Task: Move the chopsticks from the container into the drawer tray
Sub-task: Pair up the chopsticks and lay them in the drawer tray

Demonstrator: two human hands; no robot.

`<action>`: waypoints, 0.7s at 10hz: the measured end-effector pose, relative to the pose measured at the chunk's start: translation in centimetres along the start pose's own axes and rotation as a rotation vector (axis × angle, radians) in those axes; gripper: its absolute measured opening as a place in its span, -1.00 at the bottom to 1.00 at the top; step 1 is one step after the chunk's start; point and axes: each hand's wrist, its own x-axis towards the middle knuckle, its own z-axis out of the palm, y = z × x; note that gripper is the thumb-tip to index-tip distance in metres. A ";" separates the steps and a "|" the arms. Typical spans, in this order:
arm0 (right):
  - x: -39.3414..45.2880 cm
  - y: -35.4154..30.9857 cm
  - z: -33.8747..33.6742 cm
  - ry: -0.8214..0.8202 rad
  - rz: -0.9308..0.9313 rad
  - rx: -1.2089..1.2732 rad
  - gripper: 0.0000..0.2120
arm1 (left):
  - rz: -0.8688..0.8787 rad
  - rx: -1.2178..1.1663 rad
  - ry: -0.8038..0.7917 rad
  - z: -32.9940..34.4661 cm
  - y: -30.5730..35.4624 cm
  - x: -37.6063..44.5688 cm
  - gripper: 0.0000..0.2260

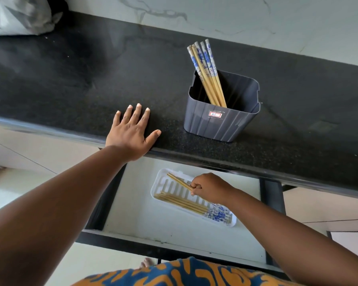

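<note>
Several chopsticks point(208, 75) lean in container point(221, 108); beside it, left hand point(130, 133) splayed flat on table point(70, 79); below, right hand point(209, 187) fingers point(194, 186) pinching chopstick pair point(179, 181) over tray point(159, 182).

A: Container point(221, 122): slate grey, ribbed, with a small red-and-white label point(215, 114). Counter point(91, 75): black, finely speckled.

B: Chopsticks point(208, 73): tan, tops white with blue print. Tray point(156, 187): white. Garment point(186, 273): blue with orange blotches. Wall point(236, 15): pale, grey-veined.
</note>
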 end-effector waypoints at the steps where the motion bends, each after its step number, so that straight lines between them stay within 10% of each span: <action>1: 0.6 -0.1 0.8 -0.037 0.010 -0.008 -0.79 | 0.001 0.001 0.003 0.0 0.0 0.0 -0.30; 7: 2.7 -2.1 4.6 -0.004 0.101 -0.361 -0.83 | 0.001 -0.005 0.006 0.1 -0.1 -0.1 -0.30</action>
